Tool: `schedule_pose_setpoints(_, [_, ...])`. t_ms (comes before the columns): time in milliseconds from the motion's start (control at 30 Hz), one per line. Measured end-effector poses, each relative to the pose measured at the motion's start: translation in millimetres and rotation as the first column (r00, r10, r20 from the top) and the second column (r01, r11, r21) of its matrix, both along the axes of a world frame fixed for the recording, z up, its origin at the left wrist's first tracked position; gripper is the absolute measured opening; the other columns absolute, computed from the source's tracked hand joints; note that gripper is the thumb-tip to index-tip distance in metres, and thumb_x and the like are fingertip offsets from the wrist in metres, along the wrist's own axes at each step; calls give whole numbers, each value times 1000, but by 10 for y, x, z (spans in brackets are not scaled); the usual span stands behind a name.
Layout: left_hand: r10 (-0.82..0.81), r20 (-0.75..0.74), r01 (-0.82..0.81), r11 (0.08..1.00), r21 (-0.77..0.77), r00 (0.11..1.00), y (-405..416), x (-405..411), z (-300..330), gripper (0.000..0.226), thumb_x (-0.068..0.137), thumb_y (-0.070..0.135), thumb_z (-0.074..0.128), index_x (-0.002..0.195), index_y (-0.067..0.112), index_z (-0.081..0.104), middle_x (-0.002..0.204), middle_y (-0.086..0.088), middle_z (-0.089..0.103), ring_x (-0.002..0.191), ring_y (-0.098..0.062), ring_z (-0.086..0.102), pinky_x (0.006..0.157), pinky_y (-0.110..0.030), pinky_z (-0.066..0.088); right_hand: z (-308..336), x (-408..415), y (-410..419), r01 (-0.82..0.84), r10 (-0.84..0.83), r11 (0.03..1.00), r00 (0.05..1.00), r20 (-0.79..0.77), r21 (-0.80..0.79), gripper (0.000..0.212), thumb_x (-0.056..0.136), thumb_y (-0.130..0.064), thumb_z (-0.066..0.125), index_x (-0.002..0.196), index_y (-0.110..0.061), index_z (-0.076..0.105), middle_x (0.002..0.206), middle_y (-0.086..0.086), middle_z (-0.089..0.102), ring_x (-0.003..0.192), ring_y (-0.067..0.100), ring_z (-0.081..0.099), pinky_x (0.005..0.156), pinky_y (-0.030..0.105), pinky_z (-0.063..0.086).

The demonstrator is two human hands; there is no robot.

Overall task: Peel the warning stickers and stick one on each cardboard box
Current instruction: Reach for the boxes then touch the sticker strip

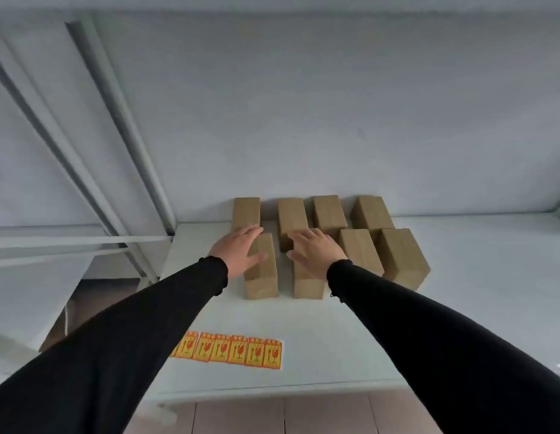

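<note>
Behind both hands (pixel 241 250), near the table edge, lies the sticker strip (pixel 231 350).

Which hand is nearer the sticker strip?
Left. The left hand rests on a front-row box, above the sticker strip; the right hand lies further right, on the neighbouring box.

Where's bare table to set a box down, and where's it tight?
Free: the wide strip between the front row of cardboard boxes and the sticker sheet, and the table right of the boxes. Crowded: the two rows at the wall, narrow gaps, with the left hand and right hand over them.
</note>
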State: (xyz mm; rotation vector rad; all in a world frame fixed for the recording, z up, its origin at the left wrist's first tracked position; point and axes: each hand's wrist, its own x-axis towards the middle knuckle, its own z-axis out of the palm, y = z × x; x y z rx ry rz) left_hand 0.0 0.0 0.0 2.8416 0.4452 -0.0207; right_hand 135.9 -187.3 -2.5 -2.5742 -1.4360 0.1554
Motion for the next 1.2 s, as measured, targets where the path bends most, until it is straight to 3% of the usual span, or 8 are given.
schedule_pose_setpoints(267, [-43,48,36,990,140,998,286,214,-366,59,102,51,39,151,18,36,159,0,35,143,-20,37,114,-37,35,-355,235,275,-65,64,998,992,105,8,52,100,-50,41,147,-28,39,152,-5,41,140,19,35,113,39,31])
schedule_pose_setpoints(567, [-69,94,54,987,152,993,473,164,-655,55,102,49,42,148,21,41,150,2,45,136,-18,41,109,-36,40,-593,272,316,-160,150,986,971,184,42,49,100,-54,37,142,-30,44,141,-6,52,132,18,42,107,39,39])
schedule_pose_setpoints(700, [-83,228,62,993,97,970,346,-151,-724,50,101,42,50,144,19,45,146,4,47,133,-17,42,107,-35,41,-682,-2,168,-263,192,942,931,310,208,30,98,-40,51,122,-24,61,120,-4,64,115,20,54,96,37,45])
schedule_pose_setpoints(833, [-176,369,95,969,227,913,98,-597,-864,31,97,32,58,124,16,55,125,2,55,118,-17,49,97,-32,44,-796,-394,-68,-403,277,887,855,438,224,23,95,-31,57,112,-18,65,103,-1,65,93,20,56,80,33,49])
schedule_pose_setpoints(900, [-212,371,116,957,264,904,-55,-808,-995,21,97,29,58,113,17,56,115,3,57,108,-17,50,91,-30,44,-884,-633,-205,-415,325,889,869,374,193,28,96,-36,56,116,-18,63,105,0,64,93,18,55,76,30,50])
schedule_pose_setpoints(1000, [-188,262,137,970,199,947,-296,-1047,-1267,21,97,35,54,112,20,56,113,6,57,107,-15,51,90,-30,45,-1083,-979,-376,-295,282,949,952,116,113,35,95,-46,57,121,-23,58,112,-3,62,99,15,55,80,32,52])
schedule_pose_setpoints(1133, [-101,10,100,991,84,995,-543,-1242,-1589,42,96,50,52,127,21,55,127,4,53,119,-16,46,100,-33,43,-1385,-1291,-490,-120,112,990,988,-108,-77,60,86,-51,67,135,-22,47,127,0,56,110,19,52,90,34,48])
schedule_pose_setpoints(1200, [-74,3,74,995,73,997,-637,-1310,-1691,50,94,54,54,133,22,53,129,3,52,120,-17,46,100,-35,43,-1467,-1394,-502,-62,48,994,986,-160,-88,65,83,-47,72,135,-17,47,126,3,55,112,21,51,92,33,45])
